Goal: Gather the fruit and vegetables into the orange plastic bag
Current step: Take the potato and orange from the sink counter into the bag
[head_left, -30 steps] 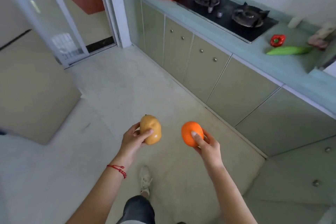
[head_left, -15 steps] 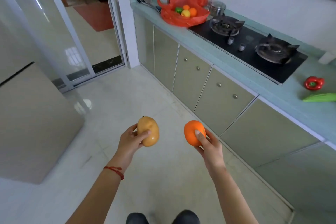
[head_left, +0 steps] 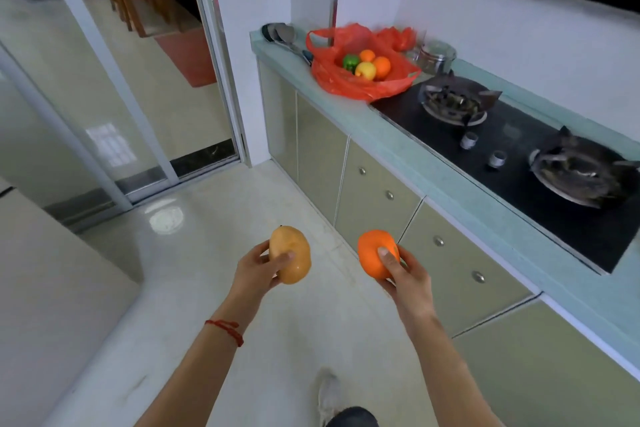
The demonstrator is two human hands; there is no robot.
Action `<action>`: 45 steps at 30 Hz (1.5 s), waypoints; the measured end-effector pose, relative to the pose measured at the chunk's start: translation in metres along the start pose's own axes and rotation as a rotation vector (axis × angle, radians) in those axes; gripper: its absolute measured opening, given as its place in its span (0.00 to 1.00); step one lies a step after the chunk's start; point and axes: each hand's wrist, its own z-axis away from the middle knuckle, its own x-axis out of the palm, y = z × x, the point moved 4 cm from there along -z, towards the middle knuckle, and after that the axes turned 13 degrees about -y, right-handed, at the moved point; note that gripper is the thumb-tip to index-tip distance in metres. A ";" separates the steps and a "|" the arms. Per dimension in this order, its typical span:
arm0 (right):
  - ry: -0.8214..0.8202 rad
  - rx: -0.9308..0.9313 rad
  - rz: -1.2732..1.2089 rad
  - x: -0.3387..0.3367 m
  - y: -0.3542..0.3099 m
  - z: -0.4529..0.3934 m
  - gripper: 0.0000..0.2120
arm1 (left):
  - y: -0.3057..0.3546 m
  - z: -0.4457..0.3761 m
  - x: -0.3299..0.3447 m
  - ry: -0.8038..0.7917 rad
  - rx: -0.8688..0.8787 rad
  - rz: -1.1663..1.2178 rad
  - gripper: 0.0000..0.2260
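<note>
My left hand [head_left: 254, 270] grips a tan potato [head_left: 291, 255] out in front of me, above the floor. My right hand [head_left: 405, 279] grips an orange fruit [head_left: 375, 253] beside it. The orange plastic bag [head_left: 360, 74] lies open on the far left end of the counter, well ahead of both hands. Inside it sit a green pepper [head_left: 350, 61], a yellow fruit [head_left: 366, 70] and two oranges [head_left: 381, 66].
The pale blue counter [head_left: 408, 159] runs along the right with a black two-burner gas hob [head_left: 519, 156]. A metal lidded pot [head_left: 437, 55] stands behind the bag, ladles [head_left: 280, 35] to its left. Cabinet doors below. A glass sliding door [head_left: 114, 121] stands left; tiled floor between.
The view has advanced along the counter toward the bag, which now looks nearer and larger. The red pepper and green vegetable have left the frame on the right. Both hands still hold their items.
</note>
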 end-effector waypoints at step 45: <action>0.266 -0.070 0.268 0.028 -0.242 -0.626 0.31 | 0.316 -0.670 0.130 -0.185 -0.002 -0.182 0.24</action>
